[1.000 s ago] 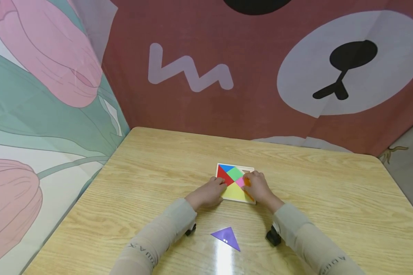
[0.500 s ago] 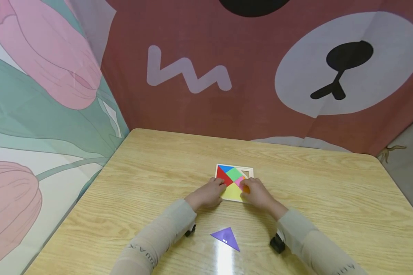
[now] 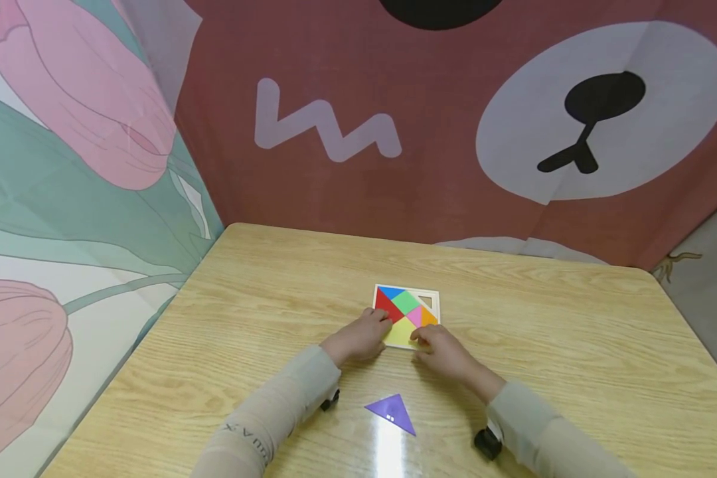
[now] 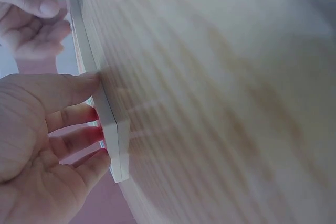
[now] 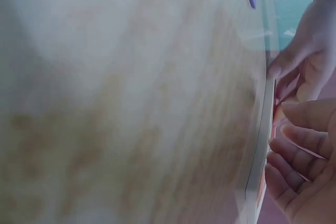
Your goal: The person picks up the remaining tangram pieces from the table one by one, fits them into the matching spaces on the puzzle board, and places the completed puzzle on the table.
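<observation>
A tangram board [image 3: 436,295] with a pale wooden frame lies on the table. It bears red [image 3: 385,303], blue, green, pink, yellow [image 3: 399,333] and orange pieces; a triangular gap shows at its far right corner. My left hand [image 3: 363,335] grips the near left edge of the board, thumb against the frame's side and fingertips on top, as the left wrist view shows. Over the yellow piece hovers my right hand [image 3: 445,353], fingers loosely bent and nothing between them. Nearer to me, a purple triangle piece [image 3: 393,413] lies flat between the forearms.
The wooden table [image 3: 287,279] reaches back to a reddish cloth backdrop [image 3: 334,192] with a cartoon face. A flower-patterned cloth [image 3: 95,219] hangs along the left side. Dark wrist cameras [image 3: 488,443] sit under both sleeves.
My right hand has let go of the orange piece, which now lies flat in the board's right side, and drawn back toward the near right corner. The left hand has stayed on the board.
</observation>
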